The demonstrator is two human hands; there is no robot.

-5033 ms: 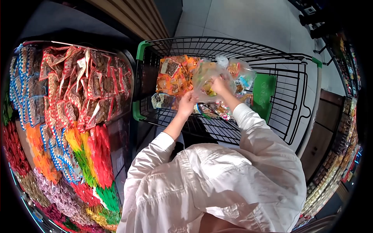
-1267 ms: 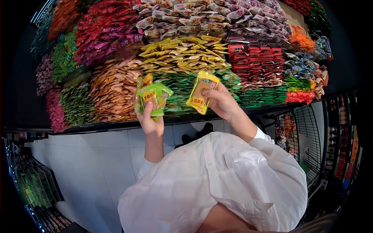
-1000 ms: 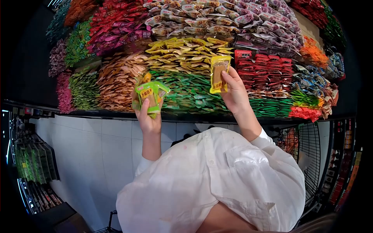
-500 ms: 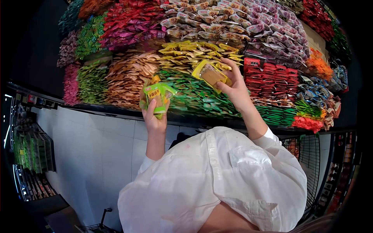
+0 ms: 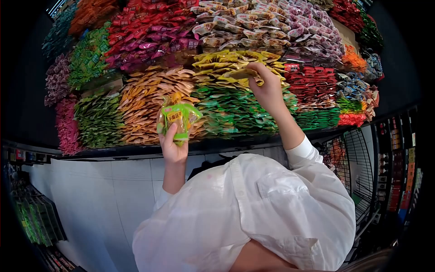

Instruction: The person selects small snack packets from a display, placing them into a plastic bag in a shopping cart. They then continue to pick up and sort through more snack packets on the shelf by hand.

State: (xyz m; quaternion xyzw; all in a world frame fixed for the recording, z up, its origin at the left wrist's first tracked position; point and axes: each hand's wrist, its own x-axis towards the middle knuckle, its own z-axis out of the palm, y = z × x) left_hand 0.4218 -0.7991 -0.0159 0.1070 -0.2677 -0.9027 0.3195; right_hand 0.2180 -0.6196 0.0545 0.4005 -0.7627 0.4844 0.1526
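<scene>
My left hand point(image 5: 174, 146) holds a green and clear snack packet point(image 5: 177, 119) upright, with the thumb on its front, in front of the orange packets point(image 5: 136, 102). Higher up, my right hand point(image 5: 266, 86) pinches a yellow packet point(image 5: 240, 75) by its right end. That packet is seen nearly edge-on, over the row of yellow packets point(image 5: 215, 61). Green packets point(image 5: 235, 109) lie in rows between my two hands. Red packets point(image 5: 312, 86) are stacked to the right of my right wrist.
Pink-purple packets point(image 5: 154, 50) and white-brown packets point(image 5: 244, 27) fill the display's back part. A black wire cart point(image 5: 360, 167) stands at the right, beside shelves point(image 5: 394, 158). Green goods point(image 5: 38, 217) stand at the lower left, past the pale floor point(image 5: 90, 190).
My right hand has moved up and left with the yellow packet, which has turned from face-on to nearly edge-on. My left hand still holds the green packet, slightly lower. The view has shifted.
</scene>
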